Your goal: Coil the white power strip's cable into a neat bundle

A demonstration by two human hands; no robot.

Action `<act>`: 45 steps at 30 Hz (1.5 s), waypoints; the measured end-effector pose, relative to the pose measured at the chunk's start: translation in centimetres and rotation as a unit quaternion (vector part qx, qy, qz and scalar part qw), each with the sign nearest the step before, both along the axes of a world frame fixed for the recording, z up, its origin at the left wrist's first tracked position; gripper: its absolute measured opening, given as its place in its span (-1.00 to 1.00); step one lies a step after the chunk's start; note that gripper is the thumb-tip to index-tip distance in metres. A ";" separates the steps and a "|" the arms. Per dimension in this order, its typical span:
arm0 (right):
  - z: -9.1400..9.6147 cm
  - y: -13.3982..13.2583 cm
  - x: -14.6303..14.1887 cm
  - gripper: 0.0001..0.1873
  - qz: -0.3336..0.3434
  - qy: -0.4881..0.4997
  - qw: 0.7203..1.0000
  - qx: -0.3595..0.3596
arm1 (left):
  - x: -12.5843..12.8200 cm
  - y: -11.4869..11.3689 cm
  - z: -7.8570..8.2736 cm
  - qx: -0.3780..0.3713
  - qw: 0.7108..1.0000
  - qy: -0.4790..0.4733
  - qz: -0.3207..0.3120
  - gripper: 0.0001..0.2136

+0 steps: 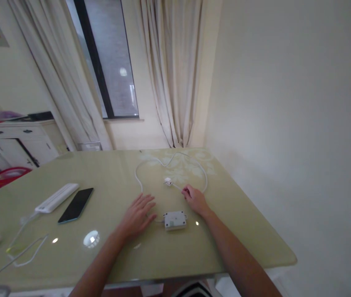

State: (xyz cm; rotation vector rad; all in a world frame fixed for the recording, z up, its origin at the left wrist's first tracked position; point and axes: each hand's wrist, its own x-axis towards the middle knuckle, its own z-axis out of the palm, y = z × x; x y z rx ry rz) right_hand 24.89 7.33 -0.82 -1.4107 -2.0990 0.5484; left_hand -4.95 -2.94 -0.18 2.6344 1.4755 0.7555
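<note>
The cord (164, 166) lies in a loose loop at the centre of the frame, on the table (110, 173), w/ its plug (168, 181) inside the loop. The box (175, 220) sits lower, just below centre, w/ a short bit of cord coming out of its left side.

Handling: the cord looks light, thin & bendy, prob. springy enough to hold its curves, so it'd want guiding along its length rather than pushing. Best hold is prob. right behind the plug or on the plug body, clear of the pins. The box looks small, rigid, prob. plastic & fairly light; the tabletop is glossy, so it may slide. Hold it by its long sides; the cord's entry is prob. the weak spot, so no tugging there.

Fingers: the R hand (197, 200), right of centre, has its fingers curled in, thumb to index, pinching the cord a little behind the plug. The L hand (136, 216), left of the box, is palm down, fingers extended & slightly apart, thumb pointing toward the box but short of it. The cord runs in under the L fingers; they don't look closed on it, & can't tell how firmly they press.

Off at mid-left: a phone (76, 205) beside a white strip (57, 198), both well apart from the hands.
</note>
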 end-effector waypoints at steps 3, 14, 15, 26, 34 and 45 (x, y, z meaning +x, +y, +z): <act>-0.1 0.3 0.2 -0.84 0.007 0.018 1.000 -0.002 | -2.8 1.1 -0.1 -0.028 0.997 0.048 -0.053 -0.45; -1.5 2.4 0.8 -0.75 0.035 0.307 0.946 -0.102 | -3.9 3.8 0.4 0.086 0.993 -0.073 -0.033 -0.49; -1.5 2.4 0.7 -0.73 0.026 0.317 0.943 -0.101 | -3.7 3.8 0.7 0.118 0.984 -0.131 0.028 -0.47; -1.0 3.3 -4.7 -0.88 -0.134 0.180 0.974 -0.047 | 8.3 6.9 4.2 0.084 0.888 -0.422 0.159 -0.50; -1.0 2.6 -5.5 -0.74 0.046 0.364 0.923 -0.119 | 11.0 6.8 -0.3 -0.023 0.940 -0.341 0.019 -0.64; 1.1 -0.8 -7.4 -0.37 0.125 0.490 0.854 -0.121 | 8.9 6.6 -0.7 -0.098 0.876 -0.472 -0.007 -0.51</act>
